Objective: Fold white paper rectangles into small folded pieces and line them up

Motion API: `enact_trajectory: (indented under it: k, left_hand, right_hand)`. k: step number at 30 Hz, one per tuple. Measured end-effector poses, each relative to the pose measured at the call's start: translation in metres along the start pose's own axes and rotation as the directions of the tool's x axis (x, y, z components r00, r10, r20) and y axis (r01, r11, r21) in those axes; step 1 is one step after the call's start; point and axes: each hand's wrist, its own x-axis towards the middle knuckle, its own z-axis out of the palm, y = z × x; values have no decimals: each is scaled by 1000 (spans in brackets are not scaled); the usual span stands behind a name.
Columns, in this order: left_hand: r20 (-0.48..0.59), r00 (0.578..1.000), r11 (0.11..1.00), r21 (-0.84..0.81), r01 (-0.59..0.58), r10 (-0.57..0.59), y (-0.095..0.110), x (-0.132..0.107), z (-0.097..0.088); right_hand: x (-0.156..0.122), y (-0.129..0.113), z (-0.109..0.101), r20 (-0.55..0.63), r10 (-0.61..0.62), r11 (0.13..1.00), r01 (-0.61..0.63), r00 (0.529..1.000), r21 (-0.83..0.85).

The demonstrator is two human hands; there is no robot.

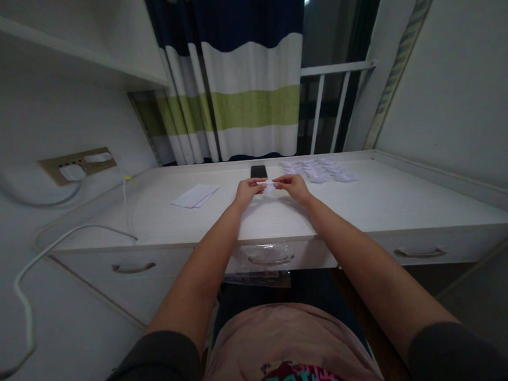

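A small white strip of paper (269, 183) is stretched between my two hands, just above the desk top. My left hand (248, 191) pinches its left end between thumb and fingers. At the other end, my right hand (294, 187) grips it the same way. Behind my right hand lies a spread of several small white folded paper pieces (317, 170). To the left of my hands, a few flat white paper sheets (196, 195) overlap on the desk. A small black rectangular object (258, 171) lies just beyond my left hand.
The white desk (160, 220) has drawers with handles along its front. Clear plastic (265, 253) hangs over the middle drawer. A white cable (86, 227) runs across the desk's left side, below a wall socket (78, 165). A striped curtain (254, 106) hangs behind.
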Motion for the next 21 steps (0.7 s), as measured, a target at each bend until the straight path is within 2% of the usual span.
enact_trajectory:
  k: [11,21]
  left_hand:
    - [60,994,996,22,91,-93,-4,0,-2]
    - [36,999,995,101,21,-25,-4,0,-3]
  right_hand:
    - [0,2,0,1,-37,999,37,999,22]
    - [0,4,1,16,-34,999,34,999,7]
